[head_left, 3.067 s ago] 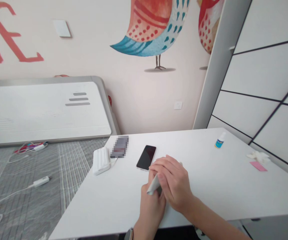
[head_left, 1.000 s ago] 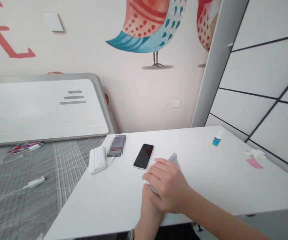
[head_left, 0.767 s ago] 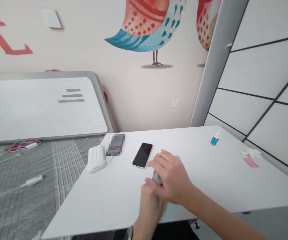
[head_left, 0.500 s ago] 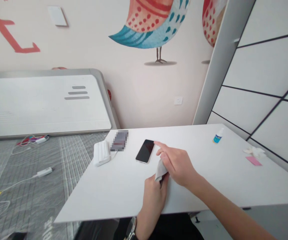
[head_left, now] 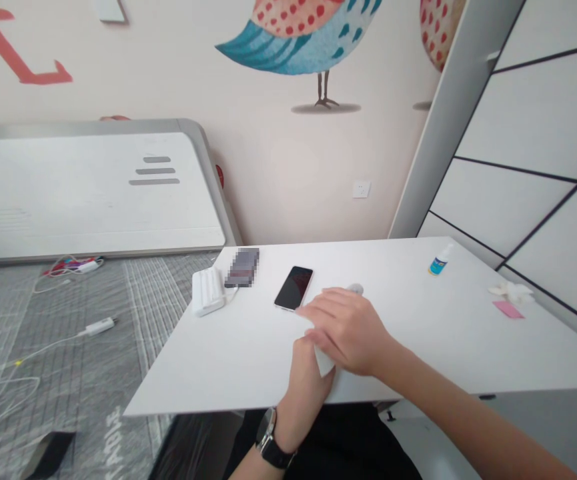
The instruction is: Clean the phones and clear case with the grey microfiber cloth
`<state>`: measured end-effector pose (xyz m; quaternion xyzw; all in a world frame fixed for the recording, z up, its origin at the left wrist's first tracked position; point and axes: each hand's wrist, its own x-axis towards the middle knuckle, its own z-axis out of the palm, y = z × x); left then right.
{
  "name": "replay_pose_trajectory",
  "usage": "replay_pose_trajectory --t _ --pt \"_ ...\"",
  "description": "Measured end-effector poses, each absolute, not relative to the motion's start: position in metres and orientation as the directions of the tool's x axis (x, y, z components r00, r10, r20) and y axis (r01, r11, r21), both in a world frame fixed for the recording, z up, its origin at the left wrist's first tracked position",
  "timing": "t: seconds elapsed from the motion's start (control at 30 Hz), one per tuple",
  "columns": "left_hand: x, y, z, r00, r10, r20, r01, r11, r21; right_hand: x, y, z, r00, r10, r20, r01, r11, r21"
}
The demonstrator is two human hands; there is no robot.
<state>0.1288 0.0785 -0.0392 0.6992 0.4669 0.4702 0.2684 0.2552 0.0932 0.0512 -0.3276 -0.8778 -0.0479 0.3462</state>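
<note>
Just above the near edge of the white table (head_left: 218,373), the left hand (head_left: 309,373) points away from the body, a dark-strapped watch (head_left: 269,437) at its wrist. Pale cloth (head_left: 324,362) lies between the two hands, right of the left knuckles and directly beneath the right palm; the hands look about equally near it. Its long axis seems to slant away from the body and a little rightward, where a grey end (head_left: 356,289), probably the same cloth, shows past the right knuckles. The right hand (head_left: 345,327) wraps it, fingers bent and pressed side by side, thumb tucked in below. The left fingers are hidden, so I cannot tell what they pinch.

Room is tightest ahead and leftward: the phone (head_left: 294,288) lies face up right by the right fingertips, contact unclear. Farther left sit a white ridged block (head_left: 207,291) and a pixelated item (head_left: 242,268). The wider gap runs rightward, to a pink sheet (head_left: 508,310), crumpled white tissue (head_left: 513,291) and, near the far edge, an upright bottle (head_left: 439,262).
</note>
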Motion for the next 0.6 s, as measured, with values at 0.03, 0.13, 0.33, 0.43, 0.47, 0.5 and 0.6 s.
replay_pose_trajectory --t 0.03,0.13,0.33,0.43,0.47,0.5,0.6 --pt "0.129 0.078 -0.038 0.134 0.905 0.404 0.411 -0.422 0.808 0.256 0.094 0.050 -0.484 0.607 0.631 0.654 0.730 -0.201" --pt "0.128 0.076 -0.037 0.158 0.901 0.403 0.425 -0.431 0.796 0.257 0.092 0.048 -0.348 0.683 0.642 0.707 0.641 -0.298" --pt "0.126 0.074 -0.042 0.162 0.888 0.431 0.424 -0.457 0.782 0.254 0.089 0.055 -0.516 0.648 0.560 0.681 0.707 -0.192" --pt "0.130 0.078 -0.043 0.168 0.898 0.407 0.410 -0.439 0.799 0.250 0.091 0.061 -0.425 0.764 0.485 0.795 0.572 -0.204" --pt "0.131 0.079 -0.043 0.133 0.906 0.402 0.407 -0.420 0.811 0.248 0.092 0.062 -0.463 0.737 0.492 0.781 0.602 -0.166" --pt "0.133 0.081 -0.044 0.095 0.911 0.402 0.402 -0.404 0.822 0.247 0.093 0.064 -0.529 0.688 0.498 0.742 0.659 -0.122" --pt "0.131 0.084 -0.044 0.062 0.913 0.403 0.399 -0.393 0.828 0.244 0.099 0.068 -0.631 0.632 0.449 0.673 0.734 -0.089"
